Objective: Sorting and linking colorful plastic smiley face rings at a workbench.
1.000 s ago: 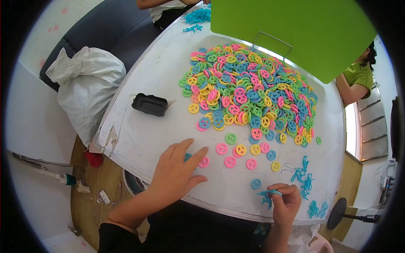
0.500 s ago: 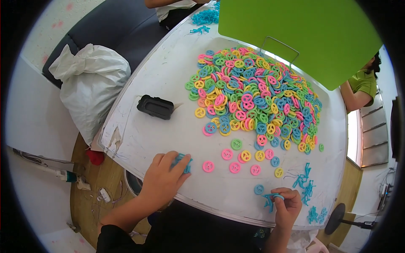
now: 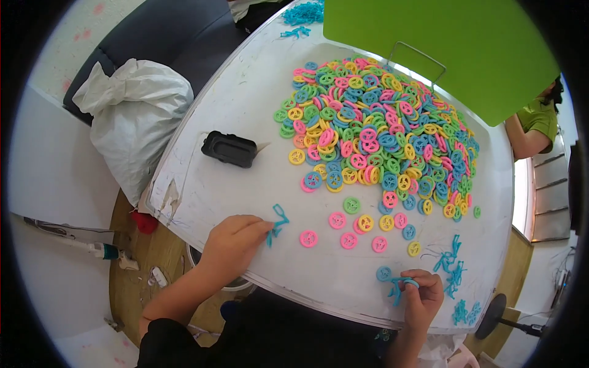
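Observation:
Near the front edge of the table, my left hand (image 3: pixel 232 246) is closed, thumb and fingertips pinching a thin turquoise plastic piece (image 3: pixel 280 216) whose looped end sticks out past them. My right hand (image 3: pixel 423 302) is also closed, at the front right. Between its thumb and forefinger sits a turquoise plastic frame (image 3: pixel 397 291) with a blue wheel (image 3: pixel 410 282) at its end. Just left of that hand lies a loose blue wheel (image 3: pixel 384 273). Several loose wheels, among them a pink wheel (image 3: pixel 308 238), lie between my hands. How the held frame and wheel join is too small to tell.
A big heap of pink, yellow, green and blue wheels (image 3: pixel 374 122) covers the table's middle. Turquoise pieces (image 3: pixel 455 279) lie at the right. A black tray (image 3: pixel 229 149) rests at left. The green board (image 3: pixel 429 49) stands behind the heap; a person (image 3: pixel 532 129) sits beyond it.
My left hand's fingers, earlier spread over a turquoise piece, now pinch one, which sticks out beyond the fingertips. The right hand keeps its hold in nearly the same place. The view has shifted slightly.

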{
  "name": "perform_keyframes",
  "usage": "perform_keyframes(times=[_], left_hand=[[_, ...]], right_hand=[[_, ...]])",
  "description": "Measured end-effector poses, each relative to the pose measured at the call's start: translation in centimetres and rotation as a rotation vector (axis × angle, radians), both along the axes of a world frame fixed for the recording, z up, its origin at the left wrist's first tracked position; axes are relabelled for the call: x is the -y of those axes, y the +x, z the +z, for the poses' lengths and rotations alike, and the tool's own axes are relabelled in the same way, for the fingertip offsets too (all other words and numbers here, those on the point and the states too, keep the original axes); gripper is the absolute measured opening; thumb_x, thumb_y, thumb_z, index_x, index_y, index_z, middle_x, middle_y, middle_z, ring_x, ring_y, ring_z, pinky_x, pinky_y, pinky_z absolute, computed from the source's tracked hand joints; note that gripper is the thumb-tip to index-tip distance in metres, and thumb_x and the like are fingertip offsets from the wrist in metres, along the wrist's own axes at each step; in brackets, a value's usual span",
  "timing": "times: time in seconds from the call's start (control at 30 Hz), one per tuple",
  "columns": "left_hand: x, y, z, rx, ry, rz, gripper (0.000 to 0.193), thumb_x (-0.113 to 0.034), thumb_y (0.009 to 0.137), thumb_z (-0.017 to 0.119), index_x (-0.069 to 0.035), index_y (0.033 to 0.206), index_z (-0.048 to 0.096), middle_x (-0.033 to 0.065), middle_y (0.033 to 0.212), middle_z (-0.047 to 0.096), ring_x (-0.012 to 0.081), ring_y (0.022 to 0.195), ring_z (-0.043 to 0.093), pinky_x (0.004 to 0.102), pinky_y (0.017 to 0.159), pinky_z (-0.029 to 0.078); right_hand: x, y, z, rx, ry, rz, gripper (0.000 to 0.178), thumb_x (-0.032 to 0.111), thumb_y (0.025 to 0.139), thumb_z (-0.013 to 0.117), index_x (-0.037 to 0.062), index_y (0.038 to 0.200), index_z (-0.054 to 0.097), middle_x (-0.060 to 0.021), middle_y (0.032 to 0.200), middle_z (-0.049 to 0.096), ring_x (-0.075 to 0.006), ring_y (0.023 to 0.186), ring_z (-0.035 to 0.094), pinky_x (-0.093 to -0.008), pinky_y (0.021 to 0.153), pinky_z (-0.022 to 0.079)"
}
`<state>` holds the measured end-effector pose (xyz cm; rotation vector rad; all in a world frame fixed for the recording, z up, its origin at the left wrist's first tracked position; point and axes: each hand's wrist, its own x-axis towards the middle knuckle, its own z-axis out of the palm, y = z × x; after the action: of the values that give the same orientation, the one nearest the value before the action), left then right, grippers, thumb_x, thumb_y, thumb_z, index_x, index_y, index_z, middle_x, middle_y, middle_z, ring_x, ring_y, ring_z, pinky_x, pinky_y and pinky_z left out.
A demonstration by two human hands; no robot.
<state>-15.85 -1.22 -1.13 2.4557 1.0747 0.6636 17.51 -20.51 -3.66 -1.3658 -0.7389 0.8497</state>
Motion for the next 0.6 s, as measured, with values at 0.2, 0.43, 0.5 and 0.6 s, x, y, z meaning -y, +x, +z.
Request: perform_keyframes(times=[0.2, 0.43, 0.5, 0.6], left_hand=[[0.7, 1.1, 0.9, 0.133, -0.214, 0.29, 0.023, -0.001, 0.085, 0.069, -0.005, 0.107, 0.065, 0.0137, 0.093, 0.065, 0.0333, 0.081, 0.062, 0.0413, 0.072, 0.051], [0.6, 1.7, 0.5, -0.096, -0.12, 0.151, 0.023, -0.012, 0.082, 0.079, -0.003, 0.097, 0.063, 0.0123, 0.085, 0.06, 0.0327, 0.084, 0.06, 0.0418, 0.072, 0.049], [0.3, 1.4, 0.6, -0.12, -0.127, 0.129, 0.021, -0.012, 0.082, 0.078, -0.003, 0.095, 0.064, 0.0126, 0.086, 0.061, 0.0339, 0.084, 0.06, 0.0425, 0.073, 0.049], [-0.3, 1.4, 1.3, -0.126, -0.189, 0.122, 0.018, -0.011, 0.084, 0.076, -0.003, 0.094, 0.064, 0.0133, 0.088, 0.063, 0.036, 0.085, 0.061, 0.0428, 0.074, 0.049]], right_hand=[[-0.1, 0.2, -0.2, 0.005, 0.025, 0.02, 0.016, 0.005, 0.094, 0.071, 0.0035, 0.099, 0.055, -0.0188, 0.106, 0.069, -0.0151, 0.083, 0.064, -0.0257, 0.074, 0.057], [0.2, 0.3, -0.2, 0.012, 0.034, 0.037, 0.016, 0.0, 0.093, 0.068, 0.0028, 0.099, 0.054, -0.0195, 0.106, 0.069, -0.0158, 0.084, 0.065, -0.0266, 0.076, 0.058], [0.3, 0.3, -0.4, 0.0, 0.046, 0.032, 0.016, -0.005, 0.092, 0.066, 0.0018, 0.099, 0.054, -0.0205, 0.107, 0.069, -0.0169, 0.086, 0.066, -0.0284, 0.076, 0.058], [0.2, 0.2, -0.4, -0.021, 0.053, 0.026, 0.017, -0.01, 0.09, 0.065, 0.0008, 0.099, 0.055, -0.0217, 0.108, 0.069, -0.0181, 0.087, 0.067, -0.0302, 0.077, 0.059]])
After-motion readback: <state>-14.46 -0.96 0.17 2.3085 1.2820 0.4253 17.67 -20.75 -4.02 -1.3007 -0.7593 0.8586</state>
